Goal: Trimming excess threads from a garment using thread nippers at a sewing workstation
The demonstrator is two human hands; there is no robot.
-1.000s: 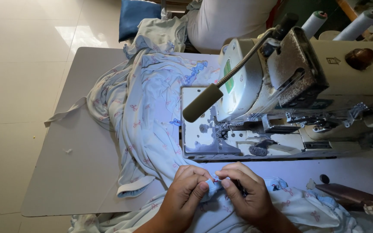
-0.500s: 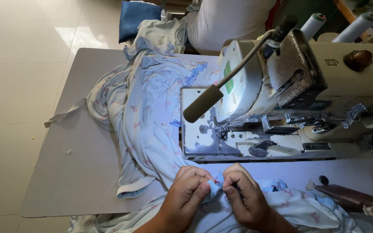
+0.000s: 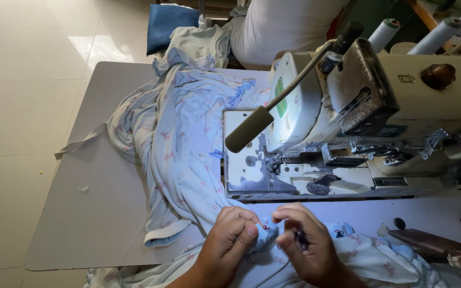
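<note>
Head view: 2 hands pinch a bunched fold of pale blue printed cotton fabric [image 3: 265, 237] at the near edge of the grey table [image 3: 97, 213]. Left hand [image 3: 230, 240] and right hand [image 3: 308, 245] both grasp it, in front of the cream industrial sewing machine [image 3: 348, 122].

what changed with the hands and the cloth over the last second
Very little. Both hands stay pinched on the bunched pale blue printed fabric; the right hand edged slightly left toward the left hand. The cream sewing machine and grey table are unchanged.
</note>
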